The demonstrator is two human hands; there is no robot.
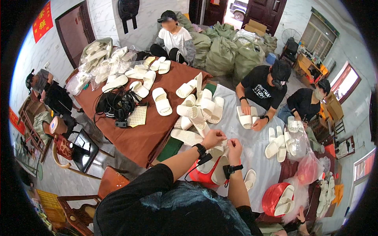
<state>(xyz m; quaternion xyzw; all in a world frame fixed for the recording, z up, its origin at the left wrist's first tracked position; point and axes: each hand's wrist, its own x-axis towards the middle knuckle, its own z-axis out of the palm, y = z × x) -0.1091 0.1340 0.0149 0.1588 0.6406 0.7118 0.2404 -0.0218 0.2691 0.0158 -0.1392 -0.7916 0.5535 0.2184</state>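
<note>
Close together over a pair of cream slippers [223,168], my left hand [214,139] and my right hand [235,151] both have their fingertips pinched. Whatever is between them, if anything, is too small to make out. Beneath my wrists the slippers lie on a red plastic bag [199,176], partly hidden by my hands and wrist straps. A single slipper [188,137] rests sole up just left of my left hand. Beyond it rises a loose pile of cream slippers [196,111]. Another slipper [250,179] sits to the right of my right forearm.
Opposite, a co-worker's hands [252,120] handle slippers; a second person [305,103] works farther right. A brown-covered table [130,145] at left carries cables [118,103] and wrapped slippers [104,65]. Slippers in a red bag [269,198] stand near right. Chairs [112,181] flank my left.
</note>
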